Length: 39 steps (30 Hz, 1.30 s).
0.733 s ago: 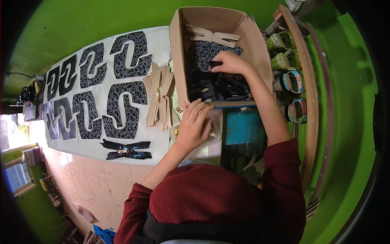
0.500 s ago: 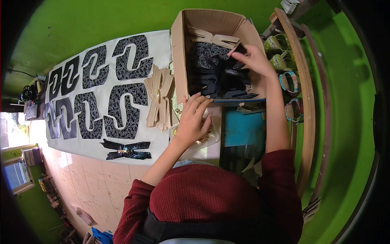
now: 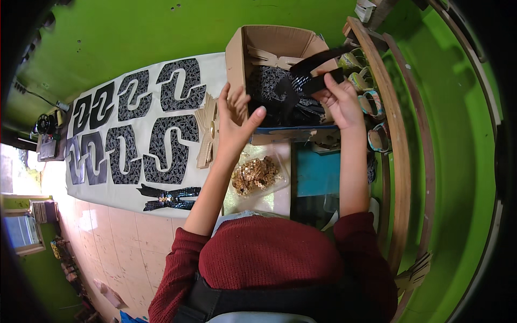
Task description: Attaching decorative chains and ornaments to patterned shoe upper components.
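My right hand [image 3: 342, 103] pinches a black X-shaped shoe upper [image 3: 307, 84] with a shiny textured middle, lifted at the right side of a cardboard box [image 3: 235, 60]. Inside the box lie black patterned pieces [image 3: 265, 81] and a beige cut strap piece [image 3: 272, 57]. My left hand [image 3: 235, 114] is open at the box's near left corner, fingers spread and nothing in them. Beside it, partly hidden, is a stack of beige strap pieces [image 3: 204, 134]. A clear tray of gold-coloured trim [image 3: 255, 175] sits nearer to me.
Black patterned S-shaped pieces [image 3: 171, 148] lie in rows on the white-covered table [image 3: 124, 191]. Another shiny black strap upper [image 3: 171, 198] lies at the table's near edge. To the right, a wooden rail [image 3: 401, 161] runs beside several colourful sandals [image 3: 377, 137].
My right hand has drawn the black upper up and rightward from the pile. My left hand has lifted off the box's near edge and opened, uncovering the gold trim.
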Available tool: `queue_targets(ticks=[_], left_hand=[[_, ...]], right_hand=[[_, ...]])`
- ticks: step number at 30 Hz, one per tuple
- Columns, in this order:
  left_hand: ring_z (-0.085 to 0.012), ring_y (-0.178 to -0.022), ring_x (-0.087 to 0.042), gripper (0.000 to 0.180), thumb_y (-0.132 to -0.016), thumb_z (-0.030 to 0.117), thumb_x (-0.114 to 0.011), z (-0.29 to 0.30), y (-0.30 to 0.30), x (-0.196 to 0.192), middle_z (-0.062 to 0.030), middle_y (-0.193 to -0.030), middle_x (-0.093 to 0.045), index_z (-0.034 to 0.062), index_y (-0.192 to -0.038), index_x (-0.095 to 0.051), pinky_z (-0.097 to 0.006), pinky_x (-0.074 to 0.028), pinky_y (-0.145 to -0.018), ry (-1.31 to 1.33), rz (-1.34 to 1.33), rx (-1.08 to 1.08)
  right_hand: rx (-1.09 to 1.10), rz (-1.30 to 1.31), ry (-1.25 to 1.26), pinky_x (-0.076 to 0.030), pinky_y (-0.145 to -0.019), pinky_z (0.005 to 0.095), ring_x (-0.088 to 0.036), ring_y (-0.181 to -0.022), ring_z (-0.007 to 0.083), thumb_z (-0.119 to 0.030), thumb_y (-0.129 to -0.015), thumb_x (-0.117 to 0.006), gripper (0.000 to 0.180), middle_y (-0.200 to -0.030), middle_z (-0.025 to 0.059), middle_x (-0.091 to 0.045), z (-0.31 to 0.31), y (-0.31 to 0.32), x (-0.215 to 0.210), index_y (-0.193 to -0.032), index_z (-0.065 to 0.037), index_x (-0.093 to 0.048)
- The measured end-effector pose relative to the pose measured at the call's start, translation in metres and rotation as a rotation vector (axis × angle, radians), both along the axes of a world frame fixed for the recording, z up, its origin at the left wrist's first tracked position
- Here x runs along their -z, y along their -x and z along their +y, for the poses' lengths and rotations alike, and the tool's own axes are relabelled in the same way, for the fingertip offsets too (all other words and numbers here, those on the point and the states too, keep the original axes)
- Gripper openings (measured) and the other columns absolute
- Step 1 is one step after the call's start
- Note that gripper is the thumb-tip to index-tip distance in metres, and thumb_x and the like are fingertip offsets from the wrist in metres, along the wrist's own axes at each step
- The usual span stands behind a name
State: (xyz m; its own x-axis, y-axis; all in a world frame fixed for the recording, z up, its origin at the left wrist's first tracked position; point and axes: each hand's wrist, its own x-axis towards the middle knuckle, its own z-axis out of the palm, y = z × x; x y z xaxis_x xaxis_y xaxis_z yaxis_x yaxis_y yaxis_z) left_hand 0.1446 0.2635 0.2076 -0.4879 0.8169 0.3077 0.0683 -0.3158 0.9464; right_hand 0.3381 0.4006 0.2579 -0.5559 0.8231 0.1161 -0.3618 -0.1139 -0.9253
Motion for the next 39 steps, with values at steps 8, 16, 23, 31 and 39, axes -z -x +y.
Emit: queue_targets(ticks=[8, 16, 23, 31, 39], left_hand=[[-0.0291, -0.125, -0.040, 0.070, -0.077, 0.029, -0.074, -0.043, 0.006, 0.003, -0.0162, -0.136, -0.040, 0.0024, -0.131, -0.040, -0.039, -0.034, -0.102, 0.157, -0.147, 0.313], [-0.0043, -0.068, -0.053, 0.023, -0.076, 0.021, -0.075, -0.094, 0.023, 0.022, 0.0013, -0.070, -0.061, 0.0021, -0.077, -0.062, -0.021, -0.042, -0.064, 0.300, -0.216, 0.464], [-0.0028, -0.058, -0.050, 0.022, -0.075, 0.019, -0.077, -0.121, 0.052, 0.051, 0.0021, -0.065, -0.058, 0.0016, -0.078, -0.063, -0.019, -0.039, -0.052, 0.535, 0.075, 0.460], [-0.0067, -0.070, -0.056, 0.027, -0.071, 0.015, -0.078, -0.141, 0.053, 0.087, -0.0005, -0.078, -0.063, 0.0015, -0.088, -0.063, -0.024, -0.047, -0.064, 0.619, 0.232, 0.680], [-0.0171, -0.065, -0.062, 0.038, -0.068, 0.027, -0.080, -0.171, 0.034, 0.126, -0.0096, -0.074, -0.066, 0.0004, -0.091, -0.065, -0.029, -0.049, -0.064, 0.705, 0.516, 0.663]], right_hand=[[-0.143, 0.258, 0.279, -0.054, -0.079, 0.0352, -0.065, -0.090, 0.0206, -0.019, -0.093, -0.054, 0.019, -0.100, 0.0091, -0.064, -0.090, 0.011, 0.035, -0.107, -0.006, -0.054], [-0.105, 0.073, 0.276, -0.054, -0.078, 0.0315, -0.065, -0.084, 0.0168, -0.014, -0.088, -0.061, 0.017, -0.095, 0.0050, -0.063, -0.142, 0.017, 0.063, -0.103, -0.006, -0.058], [-0.010, -0.349, 0.022, -0.045, -0.073, 0.0208, -0.057, -0.080, 0.0075, -0.003, -0.076, -0.070, 0.012, -0.087, 0.0026, -0.064, -0.176, -0.005, 0.092, -0.087, -0.002, -0.066], [-0.032, -0.652, -0.058, -0.045, -0.071, 0.0224, -0.058, -0.079, 0.0072, -0.005, -0.078, -0.068, 0.013, -0.085, 0.0013, -0.065, -0.231, -0.023, 0.127, -0.090, -0.001, -0.065], [0.151, -0.799, -0.011, -0.048, -0.075, 0.0262, -0.063, -0.081, 0.0122, -0.003, -0.076, -0.066, 0.013, -0.084, 0.0062, -0.067, -0.284, -0.028, 0.191, -0.089, 0.001, -0.064]])
